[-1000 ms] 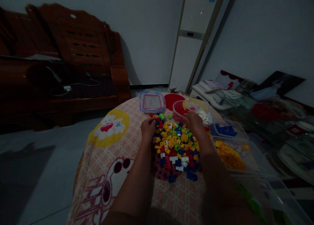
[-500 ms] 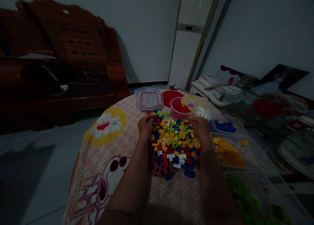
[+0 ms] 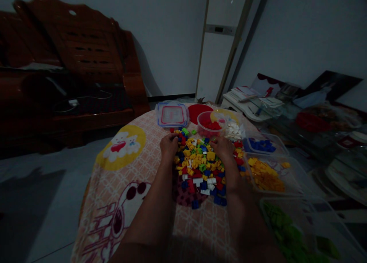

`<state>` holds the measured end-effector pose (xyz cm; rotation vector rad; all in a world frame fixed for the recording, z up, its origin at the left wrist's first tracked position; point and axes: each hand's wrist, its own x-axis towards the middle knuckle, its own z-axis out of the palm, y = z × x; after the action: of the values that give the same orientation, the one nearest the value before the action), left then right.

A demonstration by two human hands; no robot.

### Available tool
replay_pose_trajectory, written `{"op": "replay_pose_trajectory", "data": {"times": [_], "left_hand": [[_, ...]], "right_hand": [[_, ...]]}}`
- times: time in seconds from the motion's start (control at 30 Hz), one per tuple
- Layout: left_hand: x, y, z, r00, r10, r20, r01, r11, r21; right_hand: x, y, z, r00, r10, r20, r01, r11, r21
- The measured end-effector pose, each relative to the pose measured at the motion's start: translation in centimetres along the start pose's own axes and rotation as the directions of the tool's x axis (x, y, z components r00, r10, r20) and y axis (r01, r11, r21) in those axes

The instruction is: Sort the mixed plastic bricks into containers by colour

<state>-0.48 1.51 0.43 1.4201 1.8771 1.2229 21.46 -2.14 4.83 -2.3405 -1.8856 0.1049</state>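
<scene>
A mixed pile of small plastic building blocks (image 3: 197, 161) in yellow, blue, red, green and white is spread over the table in front of me. At its upper left edge, my left hand (image 3: 169, 146) has thumb and fingers closed together beside some blue and red blocks. My right hand (image 3: 223, 147) reaches over the upper right part of the pile, its fingers bent and pinched close to the blocks. Whatever lies between the fingers of either hand is too small and dark to make out.
Right of the pile stand clear tubs of blue blocks (image 3: 262, 145), yellow blocks (image 3: 265, 175) and green blocks (image 3: 286, 228). Behind it are a round tub (image 3: 208, 131) of red blocks, white blocks (image 3: 233, 130) in a bag, a red round lid (image 3: 197, 112) and a clear lidded box (image 3: 172, 116).
My right hand has moved left, from the pile's right edge to over its upper right part, uncovering red and yellow blocks there. My left hand stays at the left edge.
</scene>
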Motion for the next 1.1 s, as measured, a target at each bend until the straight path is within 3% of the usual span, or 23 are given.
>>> {"op": "replay_pose_trajectory", "data": {"times": [0.33, 0.47, 0.53, 0.63, 0.73, 0.83, 0.93, 1.1], "left_hand": [[0.1, 0.0, 0.2, 1.000, -0.001, 0.016, 0.000, 1.000, 0.028], [0.3, -0.2, 0.3, 1.000, 0.000, 0.021, -0.001, 1.000, 0.023], [0.4, -0.3, 0.4, 1.000, 0.000, 0.015, 0.000, 1.000, 0.019], [0.4, -0.5, 0.4, 1.000, 0.004, 0.007, -0.004, 1.000, 0.010], [0.3, -0.5, 0.5, 1.000, 0.012, 0.015, -0.012, 1.000, -0.012], [0.3, -0.6, 0.6, 0.999, 0.026, 0.023, -0.025, 0.999, -0.042], [0.3, -0.7, 0.7, 1.000, 0.026, 0.014, -0.026, 0.998, -0.054], [0.3, -0.8, 0.6, 0.998, 0.051, 0.023, -0.049, 0.997, -0.058]], "right_hand": [[0.5, 0.1, 1.0, 0.995, 0.048, -0.084, -0.025, 0.964, 0.264], [0.9, 0.8, 1.2, 0.989, 0.066, -0.129, 0.007, 0.870, 0.493], [1.1, 0.9, 1.3, 0.988, 0.109, -0.108, -0.007, 0.736, 0.676], [1.3, 0.6, 1.0, 0.980, 0.196, -0.031, -0.053, 0.411, 0.910], [1.3, 0.2, 0.5, 0.969, 0.248, 0.010, -0.032, 0.086, 0.996], [1.4, 0.2, 0.1, 0.966, 0.257, 0.017, 0.022, -0.149, 0.989], [1.6, 0.5, -0.1, 0.971, 0.239, -0.011, 0.073, -0.250, 0.965], [1.5, 0.6, -0.3, 0.970, 0.225, -0.087, 0.149, -0.276, 0.949]]}}
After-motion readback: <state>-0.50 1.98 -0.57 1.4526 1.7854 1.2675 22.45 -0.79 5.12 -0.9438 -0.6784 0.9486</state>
